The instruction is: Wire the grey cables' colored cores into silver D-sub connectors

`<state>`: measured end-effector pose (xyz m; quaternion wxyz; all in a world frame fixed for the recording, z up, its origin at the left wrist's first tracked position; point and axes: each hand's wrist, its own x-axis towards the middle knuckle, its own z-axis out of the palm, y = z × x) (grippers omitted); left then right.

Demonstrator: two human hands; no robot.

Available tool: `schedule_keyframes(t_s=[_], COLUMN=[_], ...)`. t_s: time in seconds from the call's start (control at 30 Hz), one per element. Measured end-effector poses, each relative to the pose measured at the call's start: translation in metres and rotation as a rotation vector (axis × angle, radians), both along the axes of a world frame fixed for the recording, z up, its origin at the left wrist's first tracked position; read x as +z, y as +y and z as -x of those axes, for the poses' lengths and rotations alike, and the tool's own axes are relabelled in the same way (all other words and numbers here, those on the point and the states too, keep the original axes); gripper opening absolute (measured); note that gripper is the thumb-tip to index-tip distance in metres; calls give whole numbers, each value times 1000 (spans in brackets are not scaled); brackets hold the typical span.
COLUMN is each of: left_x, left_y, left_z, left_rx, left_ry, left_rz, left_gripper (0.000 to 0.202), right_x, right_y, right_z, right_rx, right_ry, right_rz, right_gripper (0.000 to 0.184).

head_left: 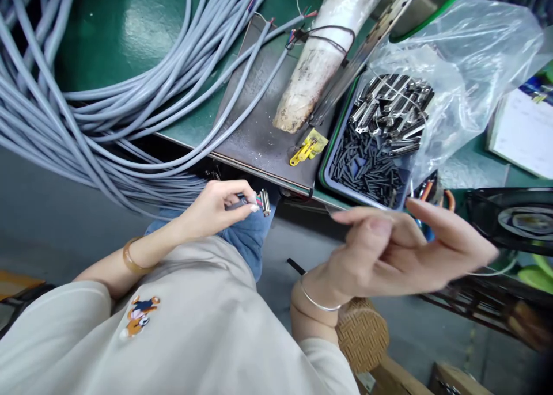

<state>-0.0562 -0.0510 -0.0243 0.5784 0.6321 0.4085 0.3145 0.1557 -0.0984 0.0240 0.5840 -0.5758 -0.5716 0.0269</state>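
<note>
My left hand (231,202) is closed around the end of a grey cable, over my lap and just in front of the bench edge. A metal multi-pin connector (265,202) sits at that cable's end, with coloured wires running into it beside my fingertips. My right hand (389,245) is raised in front of the parts tray, slightly blurred, with some fingers stretched apart and others bent. I see nothing plainly held in it. In the blue tray (327,173) lie many black sleeve pieces (367,167) and a heap of metal connectors (393,110).
A bundle of grey cables (142,118) drapes over the green bench (133,32) at the left. On the dark board (254,150) stand a wrapped white tube (322,61) and a yellow clip (307,147). Clear plastic (470,78) covers part of the tray. A woven stool (363,331) is below.
</note>
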Motion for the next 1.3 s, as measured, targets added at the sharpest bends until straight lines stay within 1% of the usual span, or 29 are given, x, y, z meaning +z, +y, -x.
schedule_keyframes(t_s=[0.03, 0.07, 0.13, 0.17, 0.27, 0.33, 0.4, 0.5, 0.6, 0.73, 0.83, 1.0, 1.07, 1.17, 1.3], left_x=[2, 5, 8, 9, 11, 11, 11, 12, 11, 11, 13, 20, 20, 19, 19], left_y=[0, 1, 4, 7, 15, 21, 25, 31, 37, 42, 45, 47, 46, 43, 39], left_z=[-1, -3, -9, -14, -27, -35, -41, -48, -52, -54, -55, -53, -52, -50, -48], left_rx=[78, 148, 249, 283, 334, 353, 375, 401, 421, 446, 457, 455, 441, 426, 417], left_ry=[-39, -78, -149, -178, -238, -267, -300, -336, -347, -351, -347, -311, -301, -260, -198], left_rz=[21, 28, 19, 7, -22, -22, -24, -45, -72, -102, -145, -204, -194, -138, -77], left_gripper=[5, 7, 10, 11, 12, 12, 12, 14, 15, 15, 15, 17, 15, 11, 11], right_x=[-2, -5, -10, -13, -22, -27, -31, -34, -36, -40, -38, -30, -30, -35, -40], right_y=[3, 5, 8, 10, 18, 25, 33, 42, 48, 54, 58, 59, 57, 54, 51], right_z=[6, 12, 19, 21, 23, 23, 23, 23, 21, 19, 19, 19, 18, 17, 15], right_rx=[-12, -8, 48, 81, 153, 159, 134, 103, 119, 140, 143, 138, 146, 159, 164], right_ry=[-3, -34, -183, -278, -478, -520, -508, -414, -326, -286, -279, -324, -351, -397, -426], right_rz=[5, 45, 116, 117, 14, -19, -32, -28, -9, -9, -13, -35, -36, -23, -24], right_gripper=[18, 14, 12, 11, 14, 15, 17, 16, 14, 13, 13, 14, 14, 14, 14])
